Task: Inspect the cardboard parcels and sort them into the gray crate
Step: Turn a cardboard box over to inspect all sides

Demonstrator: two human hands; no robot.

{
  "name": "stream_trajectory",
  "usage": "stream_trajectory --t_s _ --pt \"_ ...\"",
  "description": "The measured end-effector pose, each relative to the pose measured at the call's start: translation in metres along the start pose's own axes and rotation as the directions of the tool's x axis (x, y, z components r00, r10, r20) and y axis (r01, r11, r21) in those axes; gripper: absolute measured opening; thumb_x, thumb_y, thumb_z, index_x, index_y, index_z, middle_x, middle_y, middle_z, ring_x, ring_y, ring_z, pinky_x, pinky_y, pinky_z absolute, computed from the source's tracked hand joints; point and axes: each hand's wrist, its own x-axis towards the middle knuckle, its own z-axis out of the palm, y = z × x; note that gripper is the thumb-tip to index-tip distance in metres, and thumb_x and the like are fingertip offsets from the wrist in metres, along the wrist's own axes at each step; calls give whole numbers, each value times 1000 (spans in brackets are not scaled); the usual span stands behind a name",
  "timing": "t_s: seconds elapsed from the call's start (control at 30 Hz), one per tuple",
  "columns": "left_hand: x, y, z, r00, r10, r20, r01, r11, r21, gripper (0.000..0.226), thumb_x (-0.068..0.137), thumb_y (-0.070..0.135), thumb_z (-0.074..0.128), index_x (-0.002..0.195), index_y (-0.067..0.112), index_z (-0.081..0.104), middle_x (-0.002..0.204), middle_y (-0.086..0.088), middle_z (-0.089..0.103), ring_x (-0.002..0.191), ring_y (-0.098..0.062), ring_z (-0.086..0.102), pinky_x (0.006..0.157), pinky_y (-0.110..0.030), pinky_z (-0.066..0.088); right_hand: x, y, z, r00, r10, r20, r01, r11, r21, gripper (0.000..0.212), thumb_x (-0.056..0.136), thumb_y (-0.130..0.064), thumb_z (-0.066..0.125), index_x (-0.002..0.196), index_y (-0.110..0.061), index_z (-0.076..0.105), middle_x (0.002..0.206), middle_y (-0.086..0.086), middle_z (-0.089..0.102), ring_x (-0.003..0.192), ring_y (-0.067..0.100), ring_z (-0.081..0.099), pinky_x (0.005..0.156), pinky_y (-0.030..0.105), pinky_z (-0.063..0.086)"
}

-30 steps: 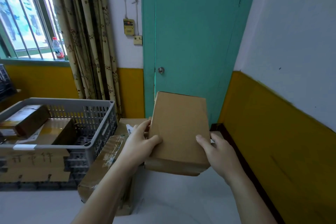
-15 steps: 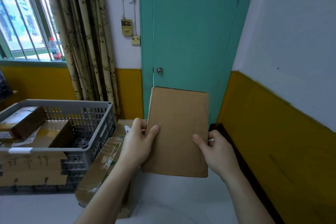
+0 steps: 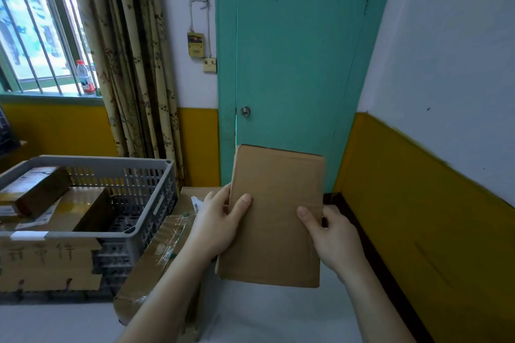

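A flat brown cardboard parcel [image 3: 276, 211] is held upright in front of me, its plain broad face turned towards me. My left hand [image 3: 217, 220] grips its left edge, thumb on the front. My right hand [image 3: 331, 234] grips the right edge the same way. The gray crate [image 3: 156, 175] stands to the left on a cardboard box and holds two parcels [image 3: 36, 189], one leaning on the other. A taped parcel [image 3: 156, 256] lies below my left forearm, partly hidden by it.
A teal door [image 3: 292, 64] is straight ahead, a yellow-and-white wall [image 3: 432, 175] close on the right. Curtains [image 3: 125, 64] and a barred window with a bottle [image 3: 85, 78] stand at the left. White table surface [image 3: 264, 315] lies below the parcel.
The parcel has been tilted up from a slanted pose until its broad face points at me. Both hands kept their grip on its edges.
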Motion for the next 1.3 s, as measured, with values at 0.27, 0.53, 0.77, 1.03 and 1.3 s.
stream_trajectory --t_s 0.27,0.53,0.77,1.03,1.3 --pt "5 -10 0 999 -27 -19 25 997 -75 12 100 46 61 98 57 55 115 17 65 96 -3 66 70 -21 54 4 2 4 1000 -8 -29 9 999 38 53 83 -67 62 69 -16 71 65 -5 69 63 9 64 61 29 53" --pt "11 -10 0 997 -8 -81 9 1000 7 26 95 51 64 101 27 56 97 12 69 81 4 67 61 -21 55 8 2 7 995 -59 -82 60 998 11 54 82 -61 66 58 -13 65 55 -6 65 55 9 62 52 36 48" --pt "8 -9 -3 998 50 44 -47 998 -50 45 98 43 64 131 62 40 106 39 68 97 18 64 71 -7 55 13 -7 2 995 -89 -55 90 995 30 42 77 -82 49 106 -53 58 97 -32 62 91 -7 59 70 17 46" --pt "9 -9 -2 1000 -12 15 13 997 -72 25 91 57 65 108 46 51 106 22 69 87 13 68 65 -17 59 9 -6 6 999 -37 -28 39 997 68 34 73 -78 56 91 -51 64 93 -28 69 89 -10 62 68 13 45" --pt "9 -5 0 999 -14 -42 14 1000 -13 55 78 71 57 108 26 53 103 12 70 85 0 70 73 -36 65 10 -8 3 989 -109 -98 108 994 -14 72 71 -80 50 85 -14 76 80 -11 75 74 3 68 71 37 61"
